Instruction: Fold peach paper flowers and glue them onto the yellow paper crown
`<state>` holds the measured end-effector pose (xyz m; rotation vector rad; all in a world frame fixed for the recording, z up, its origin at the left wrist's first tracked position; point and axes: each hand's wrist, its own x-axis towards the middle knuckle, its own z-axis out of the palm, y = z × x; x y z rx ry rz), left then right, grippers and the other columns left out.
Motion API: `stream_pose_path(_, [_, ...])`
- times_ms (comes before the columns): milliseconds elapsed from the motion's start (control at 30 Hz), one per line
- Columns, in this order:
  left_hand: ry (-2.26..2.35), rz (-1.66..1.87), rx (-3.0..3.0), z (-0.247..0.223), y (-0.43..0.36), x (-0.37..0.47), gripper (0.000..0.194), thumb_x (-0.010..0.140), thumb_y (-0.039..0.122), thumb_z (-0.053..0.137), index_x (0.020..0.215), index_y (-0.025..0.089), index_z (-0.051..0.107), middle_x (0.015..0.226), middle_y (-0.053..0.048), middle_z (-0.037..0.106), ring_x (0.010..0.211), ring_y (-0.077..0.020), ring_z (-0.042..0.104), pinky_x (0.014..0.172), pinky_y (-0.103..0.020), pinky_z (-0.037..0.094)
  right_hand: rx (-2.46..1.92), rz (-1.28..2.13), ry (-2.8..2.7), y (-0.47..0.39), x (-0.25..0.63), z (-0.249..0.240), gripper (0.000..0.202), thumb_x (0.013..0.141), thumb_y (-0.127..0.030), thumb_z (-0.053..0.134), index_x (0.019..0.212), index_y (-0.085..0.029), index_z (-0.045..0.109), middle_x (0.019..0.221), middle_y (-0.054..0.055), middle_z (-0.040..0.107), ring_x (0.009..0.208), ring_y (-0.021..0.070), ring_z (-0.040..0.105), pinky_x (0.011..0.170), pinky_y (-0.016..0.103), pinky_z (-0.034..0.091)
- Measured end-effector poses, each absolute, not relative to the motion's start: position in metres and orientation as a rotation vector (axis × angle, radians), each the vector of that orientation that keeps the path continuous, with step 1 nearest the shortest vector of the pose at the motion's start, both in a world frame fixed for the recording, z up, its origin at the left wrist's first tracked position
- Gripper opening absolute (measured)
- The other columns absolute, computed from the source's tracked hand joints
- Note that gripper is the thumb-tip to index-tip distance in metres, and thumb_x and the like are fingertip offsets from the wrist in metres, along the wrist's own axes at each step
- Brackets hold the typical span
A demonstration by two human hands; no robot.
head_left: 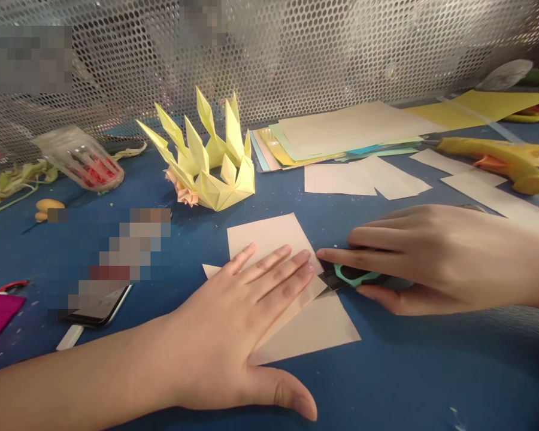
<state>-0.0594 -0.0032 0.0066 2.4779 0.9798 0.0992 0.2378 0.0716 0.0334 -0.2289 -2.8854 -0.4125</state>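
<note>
My left hand (251, 323) lies flat on pale pink paper pieces (269, 230) on the blue table, its fingers stretched and the thumb spread toward me. One lower piece (312, 335) shows to the right of the hand. My right hand (422, 260) is around scissors with turquoise handle loops (353, 275), lying low on the table. The short dark part of the scissors touches the right edge of the papers, close to my left fingertips. Most of the scissors is hidden under my right hand.
A yellow folded-paper crown (220, 185) stands behind the hands. Stacked coloured sheets (341, 129), loose pale strips (339, 179) and a yellow glue gun (498, 157) lie behind right. At left are a tilted jar (83, 158) and a phone (101, 308). Perforated metal (296, 60) stands behind.
</note>
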Motion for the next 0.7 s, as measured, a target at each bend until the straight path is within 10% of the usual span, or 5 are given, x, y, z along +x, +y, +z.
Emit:
stream_pose_path(500, [1.006,0.08,2.414,0.011,-0.003,-0.061,0.112,0.091,0.093,0.045,0.175,0.025,0.017,0.182,-0.002,0.014,0.171,-0.0269,0.011,0.139,-0.044,-0.005,-0.183,-0.305,-2.945,0.061,0.235,0.034,0.034,0.112,-0.027,0.038,0.141,-0.015,0.053,0.081,0.002,0.069,0.059,0.0206,0.061,0.053,0.036,0.045])
stream_pose_path(700, [0.913,0.133,2.465,-0.001,-0.003,-0.07,0.121,0.091,0.087,0.059,0.176,0.029,-0.003,0.184,-0.007,0.004,0.172,-0.036,0.005,0.138,-0.063,0.004,-0.177,-0.36,-2.933,0.07,0.244,0.035,0.035,0.115,-0.029,0.032,0.135,-0.017,0.059,0.079,0.001,0.067,0.055,0.0179,0.055,0.051,0.036,0.041])
